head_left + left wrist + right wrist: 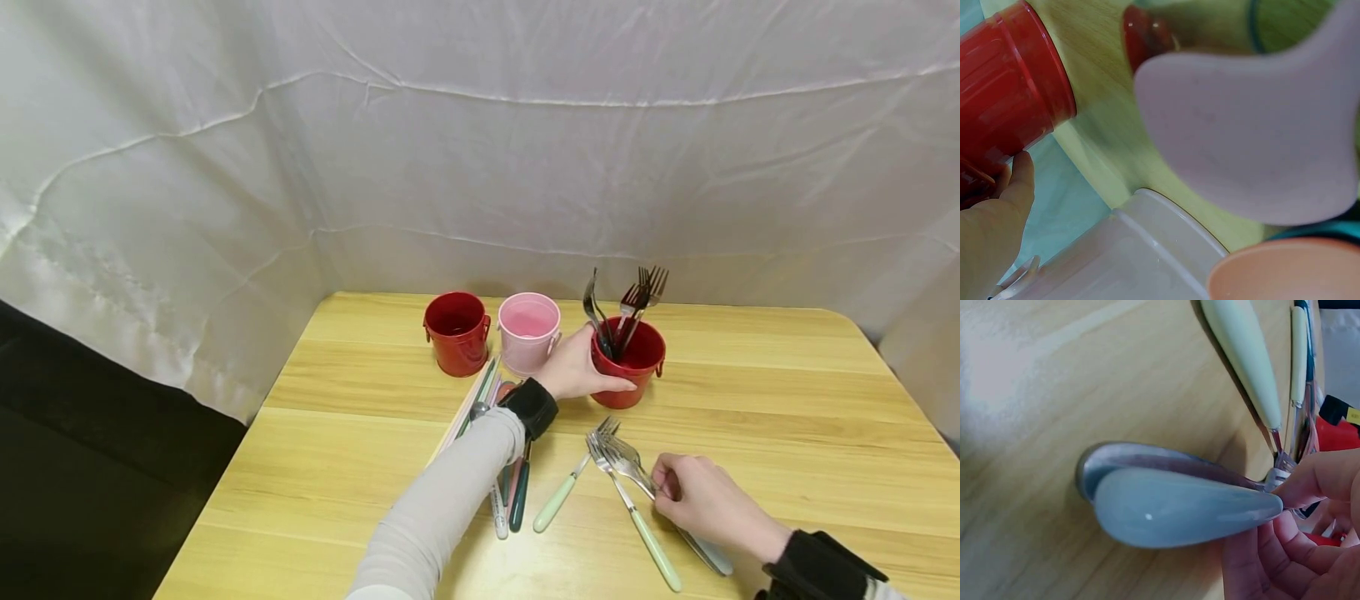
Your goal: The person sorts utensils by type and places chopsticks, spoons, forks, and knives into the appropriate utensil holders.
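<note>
My left hand (581, 371) grips the right-hand red bucket (630, 385), thumb along its front and fingers at its left side. Inside stand several dark metal forks (647, 287) and a spoon (589, 304), heads up. In the left wrist view, fingertips touch the red bucket wall (1013, 81). My right hand (708, 500) pinches a fork by its pale blue handle (1179, 509), low over the table. A plain metal handle (1147, 456) shows just behind it. Beside them lies a fork with a light green handle (654, 550), its tines overlapping the pinched fork's head.
Another red bucket (456, 337) and a pink bucket (528, 333) stand left of my left hand. Under my left forearm lie several long utensils, including one with a dark green handle (519, 498). A light green handle (555, 504) lies between the hands. Pale cloth (525, 167) hangs behind the table.
</note>
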Motion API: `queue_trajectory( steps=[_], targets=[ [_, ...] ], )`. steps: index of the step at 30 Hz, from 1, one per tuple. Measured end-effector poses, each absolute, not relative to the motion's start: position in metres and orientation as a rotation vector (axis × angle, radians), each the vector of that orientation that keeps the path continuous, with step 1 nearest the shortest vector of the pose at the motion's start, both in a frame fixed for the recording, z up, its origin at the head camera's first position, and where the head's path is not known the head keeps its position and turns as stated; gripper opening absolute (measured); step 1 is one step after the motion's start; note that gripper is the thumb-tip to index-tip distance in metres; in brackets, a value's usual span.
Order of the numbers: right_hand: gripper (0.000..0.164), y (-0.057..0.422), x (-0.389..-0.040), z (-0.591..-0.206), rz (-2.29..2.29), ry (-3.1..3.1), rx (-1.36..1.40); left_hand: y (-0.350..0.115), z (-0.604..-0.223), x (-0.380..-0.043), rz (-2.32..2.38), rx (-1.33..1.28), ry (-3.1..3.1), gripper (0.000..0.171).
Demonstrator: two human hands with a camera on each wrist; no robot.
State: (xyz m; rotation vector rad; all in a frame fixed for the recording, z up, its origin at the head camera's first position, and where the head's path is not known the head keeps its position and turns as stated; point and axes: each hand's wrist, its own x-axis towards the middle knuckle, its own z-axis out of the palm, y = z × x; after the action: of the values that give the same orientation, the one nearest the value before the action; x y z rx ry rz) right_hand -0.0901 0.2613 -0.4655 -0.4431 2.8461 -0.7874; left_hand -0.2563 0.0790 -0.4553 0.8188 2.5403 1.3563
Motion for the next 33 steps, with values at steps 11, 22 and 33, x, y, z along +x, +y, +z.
queue_trajectory(
  steps=[11, 22, 33],
  targets=[
    [0.018, 0.274, -0.094, -0.46, -0.899, 2.727, -0.489, 0.078, -0.455, -0.256, 1.363, 0.817, 2.533, 0.086],
    [0.012, 0.286, -0.098, -0.448, -0.991, 2.687, -0.618, 0.079, -0.457, -0.257, 1.349, 0.822, 2.542, 0.087],
    [0.018, 0.298, -0.107, -0.439, -1.113, 2.728, -0.847, 0.079, -0.456, -0.257, 1.314, 0.807, 2.562, 0.087]
  ],
)
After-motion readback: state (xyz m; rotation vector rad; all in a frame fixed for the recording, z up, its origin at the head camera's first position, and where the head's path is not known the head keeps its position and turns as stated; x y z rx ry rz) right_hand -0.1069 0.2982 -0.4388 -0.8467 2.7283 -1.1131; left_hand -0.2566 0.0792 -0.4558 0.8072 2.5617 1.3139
